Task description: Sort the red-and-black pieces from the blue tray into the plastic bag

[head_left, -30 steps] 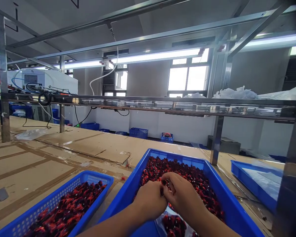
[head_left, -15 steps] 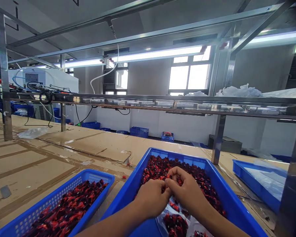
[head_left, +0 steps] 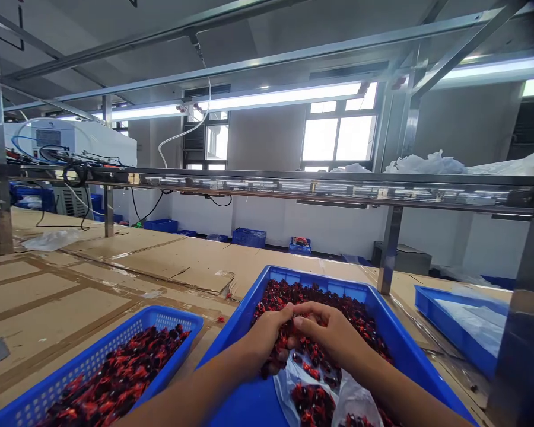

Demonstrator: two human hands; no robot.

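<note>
Both my hands are inside a large blue bin heaped with small red and black parts. My left hand is cupped, its fingers curled round a clump of the parts. My right hand meets it fingertip to fingertip, also curled over parts. Below the hands, at the bin's near end, lies an open clear plastic bag with several of the same parts in it.
A blue perforated basket of red and black parts sits at the left on the cardboard-covered table. A shallow blue tray with plastic sheets is at the right. A steel shelf on posts crosses above the table.
My hands have moved forward in the bin and dipped into the heap, fingers curling round parts. More of the clear bag shows beneath them.
</note>
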